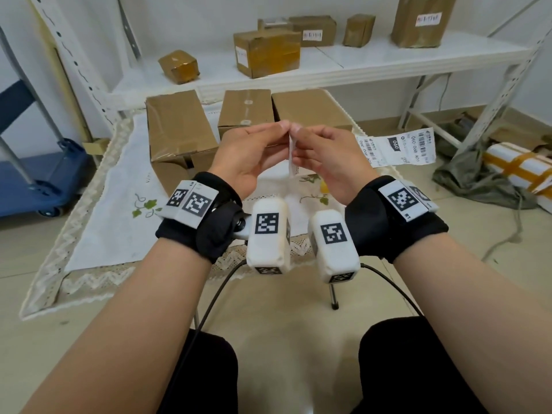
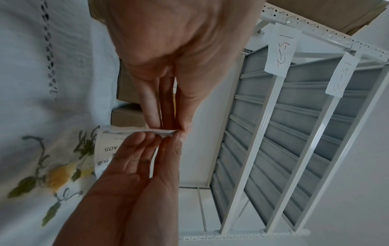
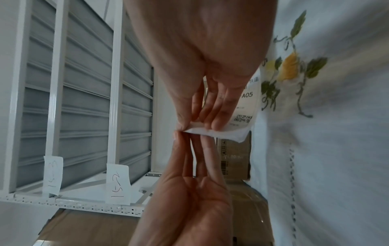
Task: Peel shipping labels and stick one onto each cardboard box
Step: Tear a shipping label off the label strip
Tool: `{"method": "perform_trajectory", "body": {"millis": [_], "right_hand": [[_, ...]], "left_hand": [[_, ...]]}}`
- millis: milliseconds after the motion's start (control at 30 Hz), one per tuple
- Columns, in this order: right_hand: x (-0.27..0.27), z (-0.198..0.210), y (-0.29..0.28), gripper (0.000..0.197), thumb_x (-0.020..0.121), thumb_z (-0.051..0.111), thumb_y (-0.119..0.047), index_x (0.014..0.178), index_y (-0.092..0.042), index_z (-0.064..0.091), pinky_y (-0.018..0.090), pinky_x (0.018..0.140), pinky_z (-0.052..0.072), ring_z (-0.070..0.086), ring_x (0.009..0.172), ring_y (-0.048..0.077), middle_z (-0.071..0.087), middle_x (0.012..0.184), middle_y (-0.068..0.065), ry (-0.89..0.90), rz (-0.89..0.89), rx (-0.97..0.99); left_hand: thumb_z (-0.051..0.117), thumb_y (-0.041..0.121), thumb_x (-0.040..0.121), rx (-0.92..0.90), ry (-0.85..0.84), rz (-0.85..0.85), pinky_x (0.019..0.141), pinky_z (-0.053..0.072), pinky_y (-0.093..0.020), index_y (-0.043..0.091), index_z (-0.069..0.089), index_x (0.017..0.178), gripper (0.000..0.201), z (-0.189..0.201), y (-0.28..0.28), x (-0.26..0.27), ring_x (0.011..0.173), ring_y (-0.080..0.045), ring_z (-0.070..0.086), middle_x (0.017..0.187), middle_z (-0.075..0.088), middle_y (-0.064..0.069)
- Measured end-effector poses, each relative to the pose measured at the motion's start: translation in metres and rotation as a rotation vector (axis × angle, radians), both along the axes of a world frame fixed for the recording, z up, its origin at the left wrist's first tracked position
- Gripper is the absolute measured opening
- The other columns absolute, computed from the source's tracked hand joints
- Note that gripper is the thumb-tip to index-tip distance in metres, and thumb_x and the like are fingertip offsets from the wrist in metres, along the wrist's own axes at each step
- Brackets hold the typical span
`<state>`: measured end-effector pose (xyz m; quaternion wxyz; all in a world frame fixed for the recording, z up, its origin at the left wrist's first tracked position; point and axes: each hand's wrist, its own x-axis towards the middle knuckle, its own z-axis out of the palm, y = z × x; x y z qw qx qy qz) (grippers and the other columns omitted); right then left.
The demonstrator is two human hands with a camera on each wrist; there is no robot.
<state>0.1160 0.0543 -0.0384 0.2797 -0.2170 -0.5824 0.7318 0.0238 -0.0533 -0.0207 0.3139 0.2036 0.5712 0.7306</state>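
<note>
Both hands, left hand (image 1: pixel 242 156) and right hand (image 1: pixel 325 158), palms facing, pinch the label (image 1: pixel 291 156) edge.

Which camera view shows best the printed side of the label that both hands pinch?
The right wrist view: the label faces it, with "A05" and a code block readable past the right hand. The left wrist view shows part of the print, upside down. The head view shows only its thin edge between the left hand and the right.

**Paper, cardboard, cloth and painted metal**

The label (image 1: pixel 291 156) is looking like thin matt white paper, creasing at its top edge. The boxes (image 1: pixel 179 130) are showing matt brown cardboard under glossy clear tape. The tablecloth (image 1: pixel 119 186) is appearing as white woven cloth with lace trim and embroidery. The shelf (image 1: pixel 328 67) is gleaming as smooth white-painted metal.
</note>
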Motion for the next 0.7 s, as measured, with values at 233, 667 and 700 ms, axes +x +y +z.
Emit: {"method": "perform_trajectory", "body": {"millis": [233, 667, 700], "right_hand": [[0.006, 0.002, -0.006, 0.042, 0.095, 0.071, -0.026, 0.117, 0.01, 0.067, 0.025, 0.077, 0.06, 0.071, 0.084, 0.02, 0.071, 0.104, 0.025, 0.038, 0.014, -0.046], [0.003, 0.007, -0.008, 0.019, 0.096, 0.067, -0.007, 0.107, 0.006, 0.071, 0.025, 0.079, 0.062, 0.07, 0.077, 0.017, 0.073, 0.089, 0.012, 0.065, 0.123, -0.16], [0.003, 0.007, -0.008, 0.021, 0.096, 0.067, -0.007, 0.11, 0.008, 0.07, 0.025, 0.079, 0.062, 0.07, 0.077, 0.017, 0.072, 0.091, 0.013, 0.059, 0.12, -0.161]], "left_hand": [[0.07, 0.0, 0.092, -0.023, 0.041, 0.023, 0.082, 0.061, -0.023, 0.0, 0.075, 0.105, 0.013, 0.007, -0.009, 0.005, 0.09, -0.018, 0.078, 0.104, 0.078, -0.014], [0.071, 0.001, 0.092, -0.055, 0.089, 0.079, 0.072, 0.059, -0.017, 0.005, 0.076, 0.098, 0.009, 0.007, -0.018, 0.002, 0.074, -0.009, 0.075, 0.089, 0.078, -0.005], [0.071, 0.001, 0.092, -0.054, 0.084, 0.08, 0.073, 0.059, -0.017, 0.004, 0.076, 0.098, 0.009, 0.007, -0.018, 0.001, 0.074, -0.009, 0.075, 0.09, 0.078, -0.006]]}}
